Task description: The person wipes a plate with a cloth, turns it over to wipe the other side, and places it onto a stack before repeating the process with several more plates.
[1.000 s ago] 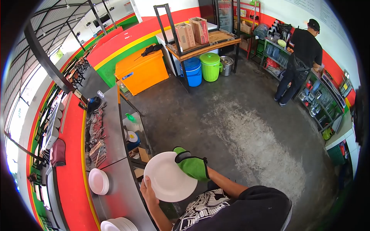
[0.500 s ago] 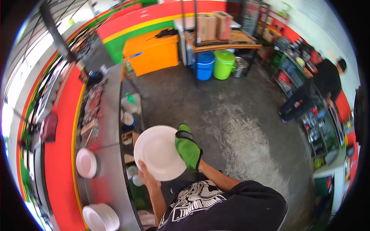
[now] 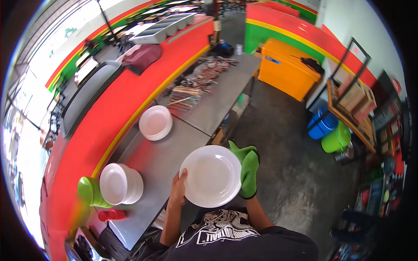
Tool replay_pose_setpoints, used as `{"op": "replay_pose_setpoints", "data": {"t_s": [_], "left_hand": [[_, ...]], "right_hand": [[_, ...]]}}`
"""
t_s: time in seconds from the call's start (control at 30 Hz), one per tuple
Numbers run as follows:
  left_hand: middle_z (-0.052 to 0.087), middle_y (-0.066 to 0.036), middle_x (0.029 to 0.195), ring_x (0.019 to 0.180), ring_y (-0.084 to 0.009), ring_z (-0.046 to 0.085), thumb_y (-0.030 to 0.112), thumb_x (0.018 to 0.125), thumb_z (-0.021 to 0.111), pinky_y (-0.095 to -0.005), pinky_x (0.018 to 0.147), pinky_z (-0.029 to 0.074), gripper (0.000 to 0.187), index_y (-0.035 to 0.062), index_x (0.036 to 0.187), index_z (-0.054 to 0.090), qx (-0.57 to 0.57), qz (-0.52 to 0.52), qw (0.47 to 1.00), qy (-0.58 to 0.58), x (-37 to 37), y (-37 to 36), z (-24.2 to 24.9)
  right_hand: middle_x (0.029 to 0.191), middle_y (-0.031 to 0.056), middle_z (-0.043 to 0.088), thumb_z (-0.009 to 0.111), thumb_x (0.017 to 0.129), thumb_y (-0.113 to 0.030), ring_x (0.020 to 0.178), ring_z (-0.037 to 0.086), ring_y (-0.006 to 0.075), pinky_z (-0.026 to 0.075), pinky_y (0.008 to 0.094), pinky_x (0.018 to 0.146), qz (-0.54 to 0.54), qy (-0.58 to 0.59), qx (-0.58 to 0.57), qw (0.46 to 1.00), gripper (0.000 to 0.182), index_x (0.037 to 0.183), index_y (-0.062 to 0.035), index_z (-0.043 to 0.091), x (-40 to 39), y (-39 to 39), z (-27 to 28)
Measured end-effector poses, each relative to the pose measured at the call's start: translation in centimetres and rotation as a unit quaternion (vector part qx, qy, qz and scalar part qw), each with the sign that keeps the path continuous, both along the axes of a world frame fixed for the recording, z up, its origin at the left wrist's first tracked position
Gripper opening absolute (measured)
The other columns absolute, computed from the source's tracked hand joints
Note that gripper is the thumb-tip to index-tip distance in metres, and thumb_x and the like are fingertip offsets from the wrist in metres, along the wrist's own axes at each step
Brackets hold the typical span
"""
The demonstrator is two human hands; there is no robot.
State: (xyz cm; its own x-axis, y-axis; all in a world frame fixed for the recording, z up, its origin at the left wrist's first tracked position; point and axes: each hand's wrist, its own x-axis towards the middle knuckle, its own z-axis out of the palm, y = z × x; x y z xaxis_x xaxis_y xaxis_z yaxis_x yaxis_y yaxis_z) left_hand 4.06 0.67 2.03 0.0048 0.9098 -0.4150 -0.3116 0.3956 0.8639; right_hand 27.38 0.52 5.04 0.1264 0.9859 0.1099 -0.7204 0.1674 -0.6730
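Observation:
A round white plate [image 3: 211, 176] is held in front of my body, its face turned up toward me. My bare left hand [image 3: 177, 188] grips its left rim, thumb on top and the other fingers underneath. At the right rim is my right hand [image 3: 249, 174], covered by a green glove with dark edging, closed against the plate; the fingers beneath are hidden. To the left, on the metal counter [image 3: 174, 150], stand a tall stack of white plates [image 3: 116, 183] and a lower stack of white plates [image 3: 156, 123].
Stacked green dishes [image 3: 92, 192] and red cups [image 3: 112, 215] sit at the counter's near left. Heaped cutlery [image 3: 204, 78] lies toward its far end. Beyond are an orange chest [image 3: 287, 69], a blue bin [image 3: 322, 124] and a lime bin [image 3: 337, 138]. A red ledge [image 3: 104, 117] borders the counter.
My view has swung left, bringing more of the counter and its stacks into sight. Both hands still hold the plate. The other person at the right is no longer clearly visible.

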Motion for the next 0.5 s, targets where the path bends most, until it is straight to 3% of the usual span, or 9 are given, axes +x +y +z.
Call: {"op": "replay_pose_setpoints", "data": {"t_s": [0.13,0.17,0.23,0.27,0.3,0.37,0.4,0.47,0.5], "left_hand": [[0.054,-0.015,0.136,0.122,-0.0251,0.054,0.026,0.101,0.052,-0.0372,0.101,0.045,0.048,0.0020,0.143,0.045,0.028,0.003,0.998,-0.052,-4.0,1.2,2.1],[0.051,-0.016,0.139,0.127,-0.0268,0.051,0.028,0.101,0.051,-0.0385,0.105,0.042,0.050,0.0025,0.144,0.044,0.049,0.001,0.997,-0.065,-4.5,1.9,2.6],[0.048,-0.016,0.143,0.134,-0.0297,0.044,0.033,0.101,0.049,-0.0401,0.111,0.033,0.053,0.0033,0.144,0.044,0.117,0.043,0.991,0.048,-4.5,3.0,2.2],[0.046,-0.017,0.144,0.137,-0.0312,0.040,0.036,0.101,0.048,-0.0409,0.114,0.029,0.054,0.0036,0.144,0.044,0.149,0.066,0.981,0.105,-4.7,3.5,1.9],[0.047,-0.016,0.142,0.143,-0.0334,0.031,0.045,0.102,0.041,-0.0404,0.117,0.019,0.057,0.0044,0.142,0.046,0.167,0.054,0.975,0.137,-5.4,3.8,1.2],[0.058,-0.015,0.125,0.130,-0.0295,0.046,0.041,0.103,0.042,-0.0383,0.111,0.029,0.048,0.0017,0.128,0.056,0.260,0.109,0.937,0.205,-5.2,4.2,2.0],[0.063,-0.015,0.117,0.123,-0.0275,0.053,0.039,0.103,0.043,-0.0372,0.108,0.034,0.046,0.0003,0.120,0.060,0.303,0.140,0.911,0.241,-5.0,4.5,2.3],[0.063,-0.012,0.093,0.096,-0.0215,0.058,0.035,0.103,0.045,-0.0334,0.086,0.042,0.039,0.0000,0.099,0.061,0.277,0.120,0.902,0.308,-5.4,4.4,1.8],[0.062,-0.011,0.080,0.082,-0.0186,0.061,0.034,0.103,0.047,-0.0315,0.076,0.046,0.040,-0.0001,0.088,0.062,0.259,0.112,0.897,0.341,-5.5,4.3,1.6]], "right_hand": [[0.127,0.0089,0.057,0.034,0.106,-0.047,0.117,0.054,0.0175,0.046,0.0366,0.101,0.096,0.106,-0.025,0.989,0.056,0.133,-0.0007,0.048,-3.2,4.1,-5.2],[0.130,0.0087,0.054,0.040,0.104,-0.049,0.118,0.054,0.0171,0.046,0.0378,0.102,0.026,0.026,-0.009,0.999,0.057,0.136,-0.0026,0.047,-4.1,5.2,-7.1],[0.130,0.0055,0.054,0.047,0.101,-0.048,0.118,0.054,0.0185,0.044,0.0407,0.104,0.043,0.020,0.007,0.999,0.053,0.135,-0.0066,0.048,-4.5,7.6,-11.2],[0.127,0.0038,0.055,0.049,0.101,-0.045,0.116,0.055,0.0186,0.044,0.0412,0.105,0.088,0.210,-0.018,0.974,0.049,0.133,-0.0077,0.049,-5.4,8.7,-12.2],[0.106,0.0008,0.057,0.052,0.101,-0.038,0.100,0.057,0.0181,0.042,0.0434,0.107,0.028,0.188,-0.084,0.978,0.030,0.114,-0.0115,0.056,-6.1,10.0,-13.6],[0.092,-0.0008,0.051,0.052,0.101,-0.033,0.088,0.054,0.0161,0.042,0.0456,0.107,-0.032,0.083,-0.068,0.994,0.021,0.099,-0.0128,0.054,-6.1,13.8,-20.3],[0.086,-0.0011,0.048,0.053,0.101,-0.030,0.082,0.052,0.0150,0.044,0.0453,0.102,-0.030,0.081,-0.077,0.993,0.018,0.093,-0.0133,0.051,-7.2,15.1,-19.3],[0.075,-0.0018,0.042,0.054,0.100,-0.023,0.069,0.049,0.0128,0.047,0.0448,0.093,-0.025,0.079,-0.094,0.992,0.023,0.081,-0.0143,0.044,-9.3,17.6,-17.1],[0.074,-0.0011,0.044,0.057,0.098,-0.022,0.066,0.050,0.0129,0.051,0.0397,0.080,-0.012,0.113,-0.150,0.982,0.022,0.082,-0.0148,0.043,-10.8,18.4,-13.4]]}}
